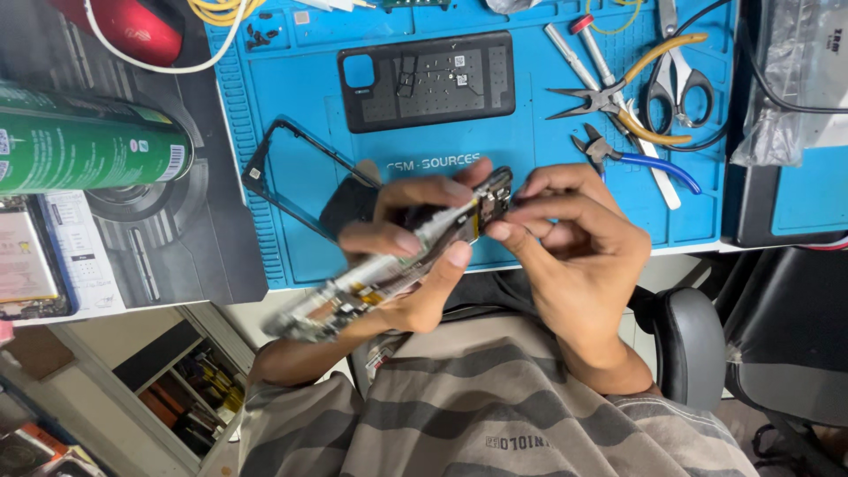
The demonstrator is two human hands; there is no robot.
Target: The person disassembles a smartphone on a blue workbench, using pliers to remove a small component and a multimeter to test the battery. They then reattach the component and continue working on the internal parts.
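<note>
Left hand (pixel 415 238) is gripping an opened phone body (pixel 389 269), fingers wrapping over the top, thumb pressing from below; the phone is slanting from lower left up to upper right, inner parts showing, blurred at the lower end. Right hand (pixel 565 230) is pinching the phone's upper end, fingertips (pixel 499 231) closing narrow on the dark corner part; cannot tell whether a small piece is being held between them. Both hands are hovering just over the near edge of the blue mat (pixel 300 97), phone being kept off the worktop (pixel 221 265).

Around: thin black phone frame (pixel 265 181) is lying on the mat just left of the left hand, partly hidden behind it. Black back cover (pixel 428 79) is lying flat further up the mat, inside face up. To the right, yellow-handled pliers (pixel 618 97) and blue-handled cutters (pixel 636 159) are lying near the right hand, scissors (pixel 676 79) beyond them. Green spray can (pixel 88 141) is lying on its side well to the left, a red thing (pixel 132 26) above it. Clear plastic bag (pixel 786 79) is sitting far right.

Pose: both wrists are bending in toward each other, forearms coming up from the striped shirt (pixel 477 406). Black chair (pixel 760 336) is showing at lower right
</note>
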